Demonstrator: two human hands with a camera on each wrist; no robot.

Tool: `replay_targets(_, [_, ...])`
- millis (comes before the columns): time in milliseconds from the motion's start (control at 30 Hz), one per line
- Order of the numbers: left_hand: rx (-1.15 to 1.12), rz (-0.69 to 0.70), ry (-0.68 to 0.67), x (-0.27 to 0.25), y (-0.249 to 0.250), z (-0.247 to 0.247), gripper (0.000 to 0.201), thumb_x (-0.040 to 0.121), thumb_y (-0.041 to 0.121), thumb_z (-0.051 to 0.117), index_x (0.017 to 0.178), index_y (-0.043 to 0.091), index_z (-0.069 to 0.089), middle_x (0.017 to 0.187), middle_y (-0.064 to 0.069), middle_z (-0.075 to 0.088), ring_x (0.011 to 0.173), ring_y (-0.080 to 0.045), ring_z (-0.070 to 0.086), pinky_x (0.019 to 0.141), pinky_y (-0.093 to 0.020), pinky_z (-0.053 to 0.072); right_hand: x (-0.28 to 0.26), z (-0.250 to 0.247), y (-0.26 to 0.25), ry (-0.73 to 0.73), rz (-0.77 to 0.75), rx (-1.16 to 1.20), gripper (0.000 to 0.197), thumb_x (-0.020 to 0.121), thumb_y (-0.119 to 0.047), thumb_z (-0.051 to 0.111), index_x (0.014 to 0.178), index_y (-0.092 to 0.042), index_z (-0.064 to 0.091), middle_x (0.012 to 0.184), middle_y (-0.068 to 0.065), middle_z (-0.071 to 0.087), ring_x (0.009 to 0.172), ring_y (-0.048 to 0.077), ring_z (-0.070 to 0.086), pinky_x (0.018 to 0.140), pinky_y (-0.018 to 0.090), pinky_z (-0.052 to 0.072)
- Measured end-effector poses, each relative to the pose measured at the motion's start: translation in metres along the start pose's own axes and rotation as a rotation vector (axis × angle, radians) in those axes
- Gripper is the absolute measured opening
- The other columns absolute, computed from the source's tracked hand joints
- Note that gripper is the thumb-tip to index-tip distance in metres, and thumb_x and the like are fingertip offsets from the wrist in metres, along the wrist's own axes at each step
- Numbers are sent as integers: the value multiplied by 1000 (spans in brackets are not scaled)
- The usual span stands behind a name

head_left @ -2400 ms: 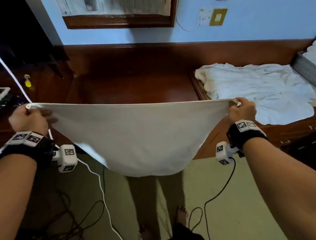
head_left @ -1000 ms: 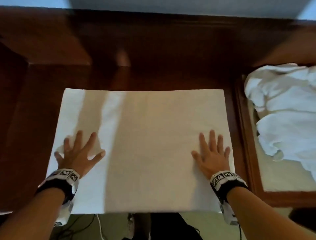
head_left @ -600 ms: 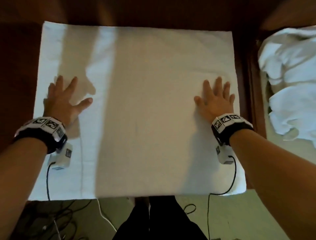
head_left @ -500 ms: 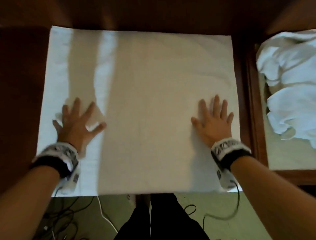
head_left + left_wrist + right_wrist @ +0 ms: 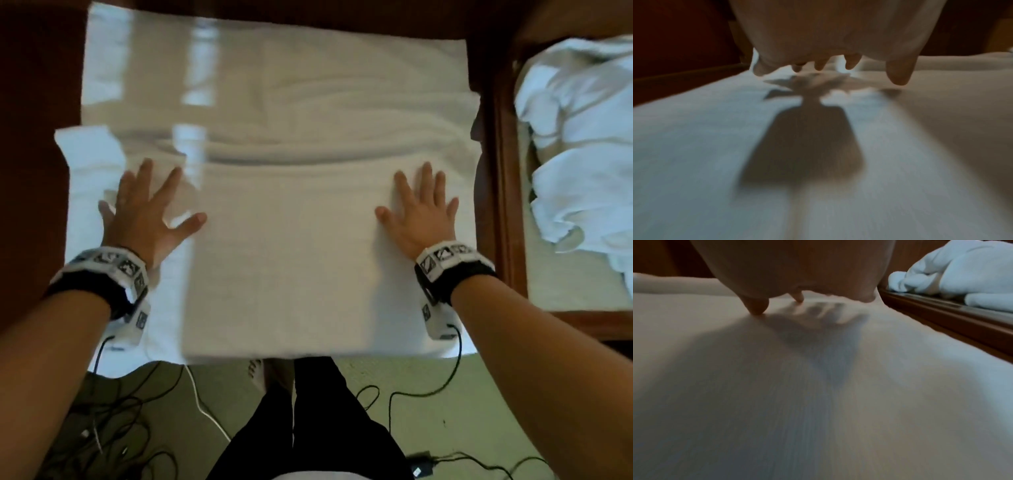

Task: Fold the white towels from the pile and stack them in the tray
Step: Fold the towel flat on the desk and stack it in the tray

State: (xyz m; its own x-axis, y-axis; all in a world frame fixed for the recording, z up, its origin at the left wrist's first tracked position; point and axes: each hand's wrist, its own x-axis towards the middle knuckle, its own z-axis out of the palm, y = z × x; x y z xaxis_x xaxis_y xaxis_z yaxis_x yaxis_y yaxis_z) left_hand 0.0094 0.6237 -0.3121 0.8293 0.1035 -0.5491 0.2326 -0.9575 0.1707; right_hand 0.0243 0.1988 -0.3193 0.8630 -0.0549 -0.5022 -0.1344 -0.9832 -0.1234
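One white towel (image 5: 291,240) spread flat on the dark wooden table (image 5: 34,102), near edge hanging slightly over the table's front. Ripples bunched across its middle, just ahead of the fingertips; left corner flipped up beside the left hand (image 5: 144,219). Left hand: palm down on the towel's left part, fingers straight and splayed, gripping nothing. Right hand (image 5: 419,216): same on the right part, fingers spread, pressing flat, holding nothing. Both wrist views are blurred and show fingertips touching cloth. Pile of crumpled white towels (image 5: 582,137) lies to the right, past a wooden ledge (image 5: 503,171). Cables (image 5: 120,411) on the green floor below.
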Motion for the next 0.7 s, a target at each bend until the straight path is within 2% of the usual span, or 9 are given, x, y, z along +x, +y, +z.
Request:
replay_targets(67, [70,-26,-70,-41,-8,23,90,77,88,27,151,57,-14,164,11,-29,153,-28,-18,118,-68,1,-48,21,6,-18,2,-11,76,93,-72,25,155,-40,-6,161,2,-28,149,34,-22,117,66,0])
replay_targets(133, [83,-51,-150,-70,-15,41,88,76,90,20,144,61,-26,157,11,-42,151,-31,-25,117,-72,2,-81,36,14,-103,5,-3,78,89,-78,20,152,-46,-14,159,-3,-34,147,34,-27,116,68,-1])
replay_targets(233, [130,-76,-160,-58,-18,41,88,73,94,17,138,63,-34,154,10,-47,151,-35,-25,115,-75,7,-67,33,20,-131,-7,-36,80,86,-82,18,150,-49,-17,157,-6,-36,146,34,-29,114,70,-2])
replay_targets(333, [138,-68,-100,-15,-12,24,90,72,95,22,138,66,-31,158,12,-40,152,-35,-23,114,-75,8,-22,16,15,-68,-26,-35,80,87,-81,21,151,-49,-13,160,-5,-31,147,35,-27,114,70,-4])
replay_targets(467, [72,-29,-46,20,-4,1,92,76,90,35,150,60,-12,165,13,-26,154,-30,-16,116,-71,5,17,-2,6,-38,-21,1,79,90,-76,29,154,-45,-5,162,-2,-25,148,33,-23,115,68,-5])
replay_targets(533, [-24,-8,22,11,-3,-4,90,82,82,44,155,53,-1,168,9,-17,155,-28,-9,120,-66,3,6,-1,2,-1,1,68,77,93,-70,35,156,-40,2,164,3,-21,150,32,-19,116,67,-1])
replay_targets(600, [-43,-19,49,-14,-8,5,91,82,80,46,156,52,0,168,9,-18,155,-28,-11,121,-62,-1,-25,11,4,37,10,88,76,95,-68,34,157,-38,3,163,4,-22,150,30,-19,118,65,0])
replay_targets(700, [67,-45,-100,-66,-21,36,93,76,90,30,147,60,-23,160,10,-38,152,-33,-22,118,-68,-2,-92,44,17,-43,2,41,75,93,-74,23,153,-45,-11,159,-3,-34,147,28,-27,117,65,-2])
